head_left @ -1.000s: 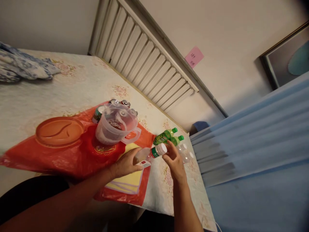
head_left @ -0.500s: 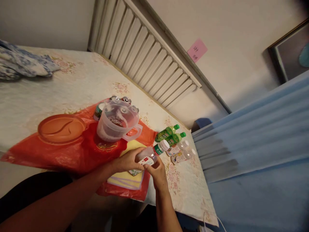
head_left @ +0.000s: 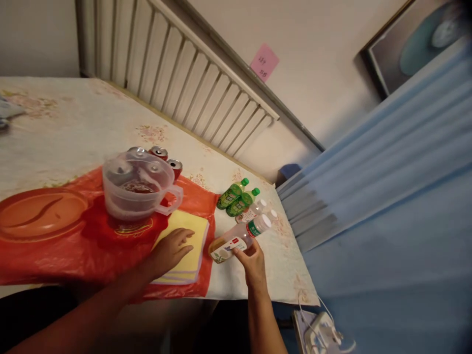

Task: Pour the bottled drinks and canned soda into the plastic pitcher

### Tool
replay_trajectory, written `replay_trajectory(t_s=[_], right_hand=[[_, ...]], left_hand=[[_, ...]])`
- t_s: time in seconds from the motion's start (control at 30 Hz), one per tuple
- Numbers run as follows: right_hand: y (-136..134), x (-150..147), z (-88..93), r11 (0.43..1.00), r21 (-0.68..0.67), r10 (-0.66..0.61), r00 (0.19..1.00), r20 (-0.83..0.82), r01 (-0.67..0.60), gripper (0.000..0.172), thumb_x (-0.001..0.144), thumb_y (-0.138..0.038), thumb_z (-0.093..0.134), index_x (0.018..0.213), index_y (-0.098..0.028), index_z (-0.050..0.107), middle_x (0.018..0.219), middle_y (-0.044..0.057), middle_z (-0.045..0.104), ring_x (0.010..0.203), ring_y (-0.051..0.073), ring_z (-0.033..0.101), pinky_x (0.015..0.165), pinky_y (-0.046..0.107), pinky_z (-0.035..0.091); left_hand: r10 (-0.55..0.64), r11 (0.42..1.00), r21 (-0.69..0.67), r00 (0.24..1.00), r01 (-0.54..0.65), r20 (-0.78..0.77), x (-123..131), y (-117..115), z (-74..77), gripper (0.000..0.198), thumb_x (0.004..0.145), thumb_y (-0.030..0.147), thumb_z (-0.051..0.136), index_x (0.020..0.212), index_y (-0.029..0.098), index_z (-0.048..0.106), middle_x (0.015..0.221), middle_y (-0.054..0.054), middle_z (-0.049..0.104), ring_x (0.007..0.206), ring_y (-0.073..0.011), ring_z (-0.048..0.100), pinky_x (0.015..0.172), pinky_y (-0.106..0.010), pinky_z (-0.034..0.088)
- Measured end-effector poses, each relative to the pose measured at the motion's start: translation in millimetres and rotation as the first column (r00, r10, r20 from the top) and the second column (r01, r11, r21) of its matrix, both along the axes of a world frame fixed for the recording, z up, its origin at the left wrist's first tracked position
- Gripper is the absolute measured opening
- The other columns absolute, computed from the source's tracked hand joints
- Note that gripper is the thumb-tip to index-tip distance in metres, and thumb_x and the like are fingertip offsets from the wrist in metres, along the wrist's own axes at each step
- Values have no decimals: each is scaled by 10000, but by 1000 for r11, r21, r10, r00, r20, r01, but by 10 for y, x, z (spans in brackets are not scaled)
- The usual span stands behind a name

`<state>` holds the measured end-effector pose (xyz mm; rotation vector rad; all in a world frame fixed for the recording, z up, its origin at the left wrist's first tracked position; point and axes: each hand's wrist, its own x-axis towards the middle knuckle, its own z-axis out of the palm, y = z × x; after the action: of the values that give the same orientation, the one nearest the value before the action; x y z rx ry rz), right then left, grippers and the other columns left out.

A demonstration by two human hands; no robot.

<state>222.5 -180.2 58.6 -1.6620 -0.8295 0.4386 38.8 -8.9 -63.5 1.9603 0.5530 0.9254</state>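
Observation:
My right hand (head_left: 252, 263) grips a clear plastic drink bottle (head_left: 236, 240) with a white cap, a green neck band and a white label. The bottle leans with its cap toward the upper right, and some amber liquid lies at its bottom. Fingers apart and holding nothing, my left hand (head_left: 173, 250) is over a folded yellow cloth (head_left: 195, 223) with purple edging. Left of the cloth stands a translucent plastic pitcher (head_left: 118, 199), its handle toward me on the right, with dark foamy liquid inside.
Two green bottles (head_left: 236, 196) and two white-capped bottles (head_left: 254, 209) stand beyond my right hand. Several drink cans (head_left: 175, 167) sit behind the pitcher. An orange lid (head_left: 40, 214) lies on the red plastic sheet (head_left: 99, 255). A radiator (head_left: 177, 73) lines the wall.
My left hand has let go of the bottle and moved left over the cloth. My right hand alone holds the bottle, now farther right of the cloth. The view has turned right.

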Motion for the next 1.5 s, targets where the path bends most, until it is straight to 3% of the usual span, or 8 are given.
replay_trajectory(t_s=[0.13, 0.27, 0.5, 0.8, 1.13, 1.33, 1.5], right_hand=[[-411, 358, -118, 991, -6, -134, 991, -2, 134, 449, 639, -347, 835, 1026, -185, 675, 940, 50, 767, 827, 232, 711, 750, 341, 559], [-771, 737, -293, 968, 15, -251, 968, -17, 251, 511, 619, -361, 841, 1064, -170, 679, 967, 60, 767, 868, 251, 710, 776, 359, 559], [-1057, 1233, -543, 928, 65, -365, 930, -33, 367, 501, 619, -368, 823, 1050, -161, 673, 965, 60, 760, 880, 247, 698, 792, 347, 535], [-855, 1774, -668, 892, 68, -452, 882, 131, 447, 522, 610, -442, 771, 1041, -168, 661, 1005, 90, 749, 898, 264, 691, 819, 358, 512], [-474, 2234, -692, 883, 47, -467, 863, 192, 468, 510, 572, -446, 750, 993, -175, 652, 1002, 106, 735, 898, 274, 673, 823, 367, 498], [-392, 2293, -836, 884, 18, -462, 867, 189, 467, 475, 611, -471, 728, 978, -180, 649, 1005, 100, 738, 901, 258, 666, 797, 342, 496], [-425, 2181, -1076, 896, -3, -435, 879, 197, 444, 423, 675, -481, 692, 968, -179, 649, 902, 55, 738, 775, 204, 644, 705, 293, 481]], left_hand=[[131, 959, 264, 986, -100, -103, -68, -67, -89, 228, 951, 293, 473, 1081, 189, 628, 1056, -99, 693, 994, -249, 634, 920, -405, 523], [186, 882, 469, 949, -48, -254, -79, -125, -111, 217, 971, 208, 411, 947, 182, 626, 970, -109, 666, 969, -274, 592, 914, -442, 494], [281, 794, 608, 878, 14, -387, -45, -154, -51, 249, 968, 166, 396, 845, 180, 612, 909, -122, 631, 908, -289, 554, 859, -445, 466], [343, 728, 684, 841, 44, -419, -55, -206, 65, 247, 944, 132, 412, 834, 177, 628, 877, -119, 629, 874, -288, 556, 826, -435, 459], [351, 734, 679, 837, 33, -419, -45, -179, 43, 244, 958, 197, 423, 843, 187, 638, 878, -107, 629, 880, -283, 564, 837, -426, 449], [351, 736, 676, 837, 30, -419, -38, -165, 34, 265, 968, 230, 415, 842, 188, 644, 882, -111, 637, 873, -286, 562, 835, -430, 443], [361, 722, 691, 828, 45, -430, -41, -158, 12, 294, 991, 252, 387, 876, 175, 646, 913, -123, 646, 894, -293, 563, 849, -443, 445]])
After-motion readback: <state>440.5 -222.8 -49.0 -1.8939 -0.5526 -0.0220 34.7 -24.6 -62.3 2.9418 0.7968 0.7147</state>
